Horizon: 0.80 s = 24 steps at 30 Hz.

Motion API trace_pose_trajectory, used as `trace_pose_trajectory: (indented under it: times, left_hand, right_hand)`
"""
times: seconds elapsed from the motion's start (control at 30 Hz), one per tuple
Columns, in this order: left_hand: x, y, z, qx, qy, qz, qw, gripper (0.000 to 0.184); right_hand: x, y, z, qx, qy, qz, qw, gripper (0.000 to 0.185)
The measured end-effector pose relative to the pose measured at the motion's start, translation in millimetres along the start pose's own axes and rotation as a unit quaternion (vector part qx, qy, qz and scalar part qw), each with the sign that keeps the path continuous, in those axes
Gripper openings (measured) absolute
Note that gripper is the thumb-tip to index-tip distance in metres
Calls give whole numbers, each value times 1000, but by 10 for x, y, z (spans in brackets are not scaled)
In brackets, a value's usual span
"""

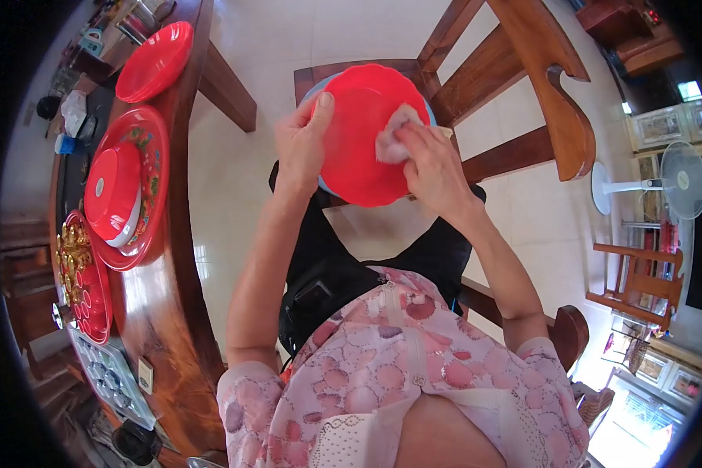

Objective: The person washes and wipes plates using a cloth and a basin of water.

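Observation:
A red plate with a scalloped rim [359,117] is held up in front of me, over a light blue basin [325,185] that shows only at its edges. My left hand [303,144] grips the plate's left rim, thumb lying on the inner face. Against the right side of the plate, my right hand [433,160] presses a crumpled whitish cloth [394,136], its fingers bunched round it. Beneath the basin is a wooden chair seat [308,80], partly hidden.
On the wooden table [164,320] at my left stand red plates [157,62], a red bowl turned over [113,191] on a patterned red tray [150,226], another tray with gold and red cups [93,304], and a clear tray [117,382]. At right are a chair [558,101] and a fan [682,181].

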State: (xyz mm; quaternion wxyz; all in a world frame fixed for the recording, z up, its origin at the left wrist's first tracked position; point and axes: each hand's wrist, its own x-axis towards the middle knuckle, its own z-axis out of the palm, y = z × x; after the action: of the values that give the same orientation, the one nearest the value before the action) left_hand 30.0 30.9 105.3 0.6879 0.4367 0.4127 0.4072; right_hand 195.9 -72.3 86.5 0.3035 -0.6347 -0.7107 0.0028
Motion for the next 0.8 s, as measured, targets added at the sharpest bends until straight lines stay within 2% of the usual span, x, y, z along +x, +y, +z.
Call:
trace_pose_trajectory:
  times: [0.07, 0.13, 0.2, 0.27, 0.3, 0.33, 0.4, 0.47, 0.53, 0.57, 0.6, 0.63, 0.67, 0.73, 0.8]
  left_hand:
    - [-6, -77, 20, 0, -4, -10, 1000, 41]
    - [-121, -102, 119, -53, -22, -72, 996, 41]
    - [-127, -172, 142, -48, -19, -64, 997, 42]
    - [-102, -209, 123, 29, -9, -15, 999, 41]
    - [-76, -187, 67, 22, -22, -31, 999, 39]
    - [-62, -159, 24, 10, -9, -41, 999, 38]
    - [-44, -107, -28, -39, -4, -2, 999, 40]
    - [-38, -76, -56, -15, 6, 21, 1000, 41]
    - [-29, -73, -81, 9, 15, 44, 999, 42]
    - [-14, -89, -87, 14, 10, 52, 998, 42]
    - [-14, -79, -77, 19, 5, 60, 998, 41]
    - [-35, -66, -63, 20, 2, 60, 998, 41]
    - [-78, -48, -37, -1, 0, 31, 1000, 42]
    - [-145, -57, 23, -20, -6, 1, 1000, 42]
    - [-194, -117, 79, -60, -4, -43, 997, 41]
  right_hand:
    - [62, -24, 39, 0, 16, 14, 1000, 43]
    - [137, -92, 89, 100, 79, 4, 992, 46]
    - [140, -229, 127, 146, 25, -7, 989, 50]
    - [100, -379, 110, 160, -10, -57, 985, 49]
    - [64, -396, 117, 161, -34, -78, 983, 42]
    - [26, -414, 92, 160, -34, -79, 983, 42]
    - [-53, -439, -7, 208, -139, -77, 965, 31]
    - [-95, -402, -65, 186, -137, -64, 971, 25]
    - [-107, -293, -69, 56, -169, 18, 984, 24]
    - [-101, -252, -36, 65, -89, 3, 994, 28]
    - [-81, -203, 0, 64, -88, 4, 994, 28]
    - [-48, -159, 39, 42, -41, 17, 998, 35]
    - [-18, -124, 68, 20, 7, 32, 999, 42]
    - [100, -173, 50, 5, 31, 36, 999, 45]
    - [197, -238, 47, 66, 84, 4, 994, 46]
